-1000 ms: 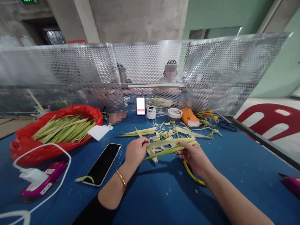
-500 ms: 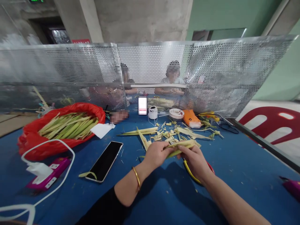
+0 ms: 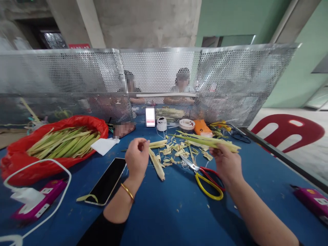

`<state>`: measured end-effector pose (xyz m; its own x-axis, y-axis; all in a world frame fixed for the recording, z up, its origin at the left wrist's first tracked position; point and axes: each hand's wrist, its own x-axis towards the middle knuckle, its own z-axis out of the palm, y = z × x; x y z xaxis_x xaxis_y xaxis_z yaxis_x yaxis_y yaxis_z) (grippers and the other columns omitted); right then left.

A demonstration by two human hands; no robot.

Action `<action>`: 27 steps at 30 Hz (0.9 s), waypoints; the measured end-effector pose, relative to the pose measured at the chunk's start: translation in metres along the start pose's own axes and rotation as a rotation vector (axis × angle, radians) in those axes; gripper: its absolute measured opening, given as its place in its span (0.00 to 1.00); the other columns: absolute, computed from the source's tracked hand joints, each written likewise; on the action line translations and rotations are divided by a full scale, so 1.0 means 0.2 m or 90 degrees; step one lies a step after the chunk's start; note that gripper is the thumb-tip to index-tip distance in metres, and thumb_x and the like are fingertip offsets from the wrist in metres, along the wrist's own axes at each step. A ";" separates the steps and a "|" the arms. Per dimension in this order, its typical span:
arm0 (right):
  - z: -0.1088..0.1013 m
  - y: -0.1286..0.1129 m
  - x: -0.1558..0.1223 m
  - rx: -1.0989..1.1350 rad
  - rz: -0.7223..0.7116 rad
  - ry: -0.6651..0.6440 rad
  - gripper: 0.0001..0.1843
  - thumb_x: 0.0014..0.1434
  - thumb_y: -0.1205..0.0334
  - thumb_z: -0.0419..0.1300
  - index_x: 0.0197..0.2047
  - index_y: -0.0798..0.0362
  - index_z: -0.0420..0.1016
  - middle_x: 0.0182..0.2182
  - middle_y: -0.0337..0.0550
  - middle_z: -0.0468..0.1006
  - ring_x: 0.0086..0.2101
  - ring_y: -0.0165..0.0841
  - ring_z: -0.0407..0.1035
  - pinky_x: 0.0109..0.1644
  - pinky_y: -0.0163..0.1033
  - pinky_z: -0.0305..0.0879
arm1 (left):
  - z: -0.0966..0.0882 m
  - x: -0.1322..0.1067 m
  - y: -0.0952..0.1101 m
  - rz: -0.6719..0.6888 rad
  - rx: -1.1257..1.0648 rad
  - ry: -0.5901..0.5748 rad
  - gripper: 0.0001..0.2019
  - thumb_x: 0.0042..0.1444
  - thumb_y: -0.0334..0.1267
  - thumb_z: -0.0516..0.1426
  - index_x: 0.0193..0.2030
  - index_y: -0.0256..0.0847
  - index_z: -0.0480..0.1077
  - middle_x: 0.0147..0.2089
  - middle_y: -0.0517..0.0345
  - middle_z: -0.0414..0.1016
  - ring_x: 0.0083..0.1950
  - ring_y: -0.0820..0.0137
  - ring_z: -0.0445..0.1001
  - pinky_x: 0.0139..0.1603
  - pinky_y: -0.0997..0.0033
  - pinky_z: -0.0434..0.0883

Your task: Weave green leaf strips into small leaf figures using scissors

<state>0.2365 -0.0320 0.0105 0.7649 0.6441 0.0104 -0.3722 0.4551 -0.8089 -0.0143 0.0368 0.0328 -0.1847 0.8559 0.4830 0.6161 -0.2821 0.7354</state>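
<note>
My right hand point(image 3: 228, 164) is closed round a bundle of pale green corn husks point(image 3: 205, 139), which points left and away over the table. My left hand point(image 3: 138, 155), with a gold bangle at the wrist, is raised with thumb and finger pinched; what they hold, if anything, is hidden. Just right of it, a loose corn husk point(image 3: 156, 165) lies slanted on the blue table. Scissors point(image 3: 196, 168) with one red and one yellow handle rest between my hands, partly behind the right one. Small husk scraps point(image 3: 176, 150) are scattered beyond the blades.
A red plastic bag point(image 3: 74, 171) full of husks stands left, near a dark phone point(image 3: 107, 181) and a purple power strip point(image 3: 52, 196). Thread spool point(image 3: 161, 124), tape roll point(image 3: 187, 124) and orange packet point(image 3: 202, 128) sit before a perforated metal screen point(image 3: 159, 75). People sit behind it.
My hands, together on the husks before, have parted. The left has moved left without the bundle; the right has carried it rightward. The scissors are now uncovered, and the view has shifted slightly.
</note>
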 end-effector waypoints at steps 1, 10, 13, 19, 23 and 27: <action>0.01 0.02 -0.03 -0.006 0.030 -0.019 0.12 0.36 0.65 0.70 0.26 0.56 0.73 0.19 0.36 0.77 0.22 0.28 0.72 0.26 0.30 0.69 | 0.02 -0.05 0.03 -0.032 -0.072 -0.075 0.14 0.56 0.49 0.55 0.31 0.40 0.73 0.27 0.57 0.72 0.30 0.68 0.70 0.33 0.72 0.64; 0.07 0.15 -0.32 -0.077 0.303 -0.248 0.18 0.39 0.56 0.72 0.33 0.58 0.78 0.24 0.42 0.80 0.23 0.29 0.73 0.25 0.31 0.69 | 0.20 -0.38 0.11 -0.431 -0.564 -0.373 0.18 0.42 0.48 0.66 0.32 0.34 0.76 0.25 0.56 0.75 0.23 0.76 0.69 0.23 0.78 0.62; 0.06 0.13 -0.28 -0.125 0.255 -0.231 0.17 0.39 0.54 0.72 0.30 0.54 0.77 0.20 0.36 0.77 0.20 0.27 0.70 0.23 0.29 0.66 | 0.20 -0.33 0.08 -0.444 -0.539 -0.322 0.16 0.41 0.46 0.66 0.26 0.33 0.75 0.23 0.55 0.74 0.22 0.75 0.69 0.23 0.77 0.62; 0.05 0.09 -0.25 -0.278 0.182 -0.328 0.17 0.42 0.52 0.70 0.18 0.56 0.73 0.12 0.37 0.70 0.15 0.26 0.63 0.21 0.30 0.59 | 0.19 -0.28 0.06 -0.425 -0.508 -0.257 0.16 0.40 0.47 0.65 0.21 0.35 0.70 0.20 0.58 0.71 0.20 0.75 0.67 0.23 0.76 0.63; 0.04 0.08 -0.24 -0.361 0.113 -0.331 0.17 0.48 0.51 0.64 0.17 0.54 0.70 0.12 0.35 0.69 0.16 0.28 0.62 0.22 0.33 0.58 | 0.16 -0.26 0.07 -0.371 -0.452 -0.185 0.18 0.46 0.51 0.62 0.23 0.41 0.62 0.16 0.68 0.60 0.17 0.78 0.58 0.20 0.76 0.57; 0.01 0.08 -0.19 -0.472 0.026 -0.342 0.15 0.52 0.55 0.61 0.19 0.52 0.70 0.12 0.34 0.68 0.17 0.28 0.61 0.23 0.33 0.56 | 0.08 -0.24 0.09 -0.112 -0.249 0.015 0.19 0.54 0.49 0.57 0.22 0.44 0.54 0.19 0.67 0.57 0.23 0.74 0.61 0.27 0.74 0.62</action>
<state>0.2001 -0.0486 -0.0011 0.3427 0.9347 0.0945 0.1807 0.0332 -0.9830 0.0180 -0.0018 0.0155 -0.2816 0.8965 0.3421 0.2374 -0.2803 0.9301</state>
